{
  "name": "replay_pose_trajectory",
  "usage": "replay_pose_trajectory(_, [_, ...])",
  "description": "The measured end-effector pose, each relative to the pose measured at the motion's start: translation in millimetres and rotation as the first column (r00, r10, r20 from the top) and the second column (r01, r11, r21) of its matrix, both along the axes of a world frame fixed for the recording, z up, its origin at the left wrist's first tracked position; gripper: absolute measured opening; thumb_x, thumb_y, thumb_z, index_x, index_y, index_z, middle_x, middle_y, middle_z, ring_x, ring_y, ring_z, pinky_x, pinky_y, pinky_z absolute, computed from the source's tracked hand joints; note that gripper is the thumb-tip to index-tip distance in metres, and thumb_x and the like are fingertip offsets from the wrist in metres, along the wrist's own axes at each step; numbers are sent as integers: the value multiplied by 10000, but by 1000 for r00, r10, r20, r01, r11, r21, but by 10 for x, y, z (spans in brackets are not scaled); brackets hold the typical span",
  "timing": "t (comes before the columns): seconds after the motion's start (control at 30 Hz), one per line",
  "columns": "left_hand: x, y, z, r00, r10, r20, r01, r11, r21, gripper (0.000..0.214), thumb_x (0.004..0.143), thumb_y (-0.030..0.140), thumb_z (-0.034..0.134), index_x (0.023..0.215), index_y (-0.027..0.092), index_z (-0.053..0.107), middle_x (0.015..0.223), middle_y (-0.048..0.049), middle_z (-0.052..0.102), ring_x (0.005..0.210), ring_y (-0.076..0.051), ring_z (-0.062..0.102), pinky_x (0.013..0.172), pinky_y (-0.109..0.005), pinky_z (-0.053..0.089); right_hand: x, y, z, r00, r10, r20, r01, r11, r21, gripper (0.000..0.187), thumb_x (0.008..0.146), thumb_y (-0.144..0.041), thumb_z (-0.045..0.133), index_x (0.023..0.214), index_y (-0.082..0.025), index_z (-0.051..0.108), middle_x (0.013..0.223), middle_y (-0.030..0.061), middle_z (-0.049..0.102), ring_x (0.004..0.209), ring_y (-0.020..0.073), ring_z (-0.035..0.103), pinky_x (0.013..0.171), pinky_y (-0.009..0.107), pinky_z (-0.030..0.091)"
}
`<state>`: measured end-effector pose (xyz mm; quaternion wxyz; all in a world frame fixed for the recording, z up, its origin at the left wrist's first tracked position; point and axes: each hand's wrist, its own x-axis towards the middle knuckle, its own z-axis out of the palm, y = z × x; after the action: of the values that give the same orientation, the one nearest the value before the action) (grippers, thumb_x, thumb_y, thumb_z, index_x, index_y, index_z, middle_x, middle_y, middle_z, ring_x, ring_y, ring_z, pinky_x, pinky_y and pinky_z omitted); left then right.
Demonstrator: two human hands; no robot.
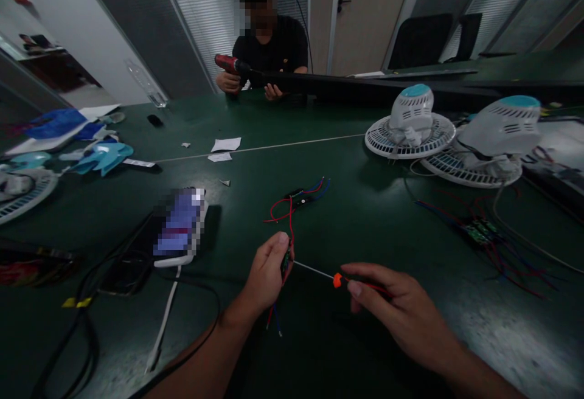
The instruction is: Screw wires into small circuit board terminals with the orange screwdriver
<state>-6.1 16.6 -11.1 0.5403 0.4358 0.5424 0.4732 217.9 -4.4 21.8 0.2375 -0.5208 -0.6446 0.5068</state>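
Pinched in my left hand [268, 268] is a small green circuit board [286, 261], mostly covered by the fingers. Red and blue wires come out of its top and bottom. My right hand [396, 303] grips a screwdriver [314, 270] with a thin metal shaft and an orange-red collar; part of its handle is hidden by the fingers. The shaft's tip meets the right edge of the board, though I cannot tell exactly which part it touches. Just beyond my left hand lie small dark boards [302, 202] with red and blue wires.
White fan housings [413, 131] sit at right, near several wired boards [479, 230]. A phone [180, 222] and black cables [91, 338] lie left; blue fan blades [104, 156] are farther back. Across the table, a person [274, 40] holds a red power drill [228, 63] against a long black panel [337, 87].
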Motion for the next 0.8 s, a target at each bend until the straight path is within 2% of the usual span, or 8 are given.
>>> replay_pose_trajectory(0.07, [-3,-14,6,999,-7,-36,8,1000,17,454,889,555,447,649,175,514,505,55,437,422,-67,371,424,-192,302,32,19,4,999,-28,-41,19,978,-207,382,926,-429,486,1222,-221,606,543,-35,607,530,125,563,507,238,384])
replay_pose_trajectory(0.17, [2,-29,26,996,-40,-83,42,999,21,460,879,570,451,646,178,510,525,55,427,441,-72,372,433,-193,308,64,37,-4,974,-157,-167,68,895,-441,375,933,-388,451,1254,-227,557,488,-70,521,458,91,501,435,195,286])
replay_pose_trajectory(0.37, [27,-38,66,993,-86,-80,82,995,-49,459,896,582,390,699,185,508,604,40,434,511,-96,422,464,-203,349,59,51,17,889,-274,-367,10,813,-583,472,866,-382,507,1294,-188,476,484,-34,611,300,48,325,327,176,147])
replay_pose_trajectory(0.5, [22,-68,82,964,-191,-188,195,981,4,439,932,539,349,706,189,489,608,38,414,531,-100,408,502,-217,355,84,78,31,893,-284,-350,-29,738,-674,452,837,-414,529,1231,-190,541,432,-65,536,284,43,284,309,169,118])
replay_pose_trajectory(0.53, [20,-75,85,954,-213,-212,221,975,15,438,938,530,339,705,189,486,604,38,410,531,-101,404,507,-221,353,89,82,28,902,-279,-330,-16,742,-670,424,832,-411,543,1196,-194,569,432,-76,504,304,45,300,319,166,118])
replay_pose_trajectory(0.6, [19,-83,89,950,-223,-221,234,972,24,437,942,524,330,704,190,480,601,38,407,528,-101,403,505,-223,349,92,78,16,931,-214,-297,-8,798,-602,352,836,-402,559,1109,-189,620,445,-84,459,354,54,349,344,167,152])
replay_pose_trajectory(0.7, [25,-78,85,965,-190,-182,193,981,-6,436,935,536,337,709,191,478,602,41,409,510,-97,399,476,-218,336,76,39,2,979,-26,-201,-41,946,-321,258,865,-372,552,979,-172,669,493,-70,465,428,70,413,407,193,268])
replay_pose_trajectory(0.8, [37,-63,74,976,-162,-145,160,987,-28,436,923,549,358,713,189,488,595,44,414,497,-93,394,462,-210,330,57,-5,10,992,18,-121,-26,998,-63,199,871,-342,561,935,-183,661,598,-36,562,508,89,493,492,224,359])
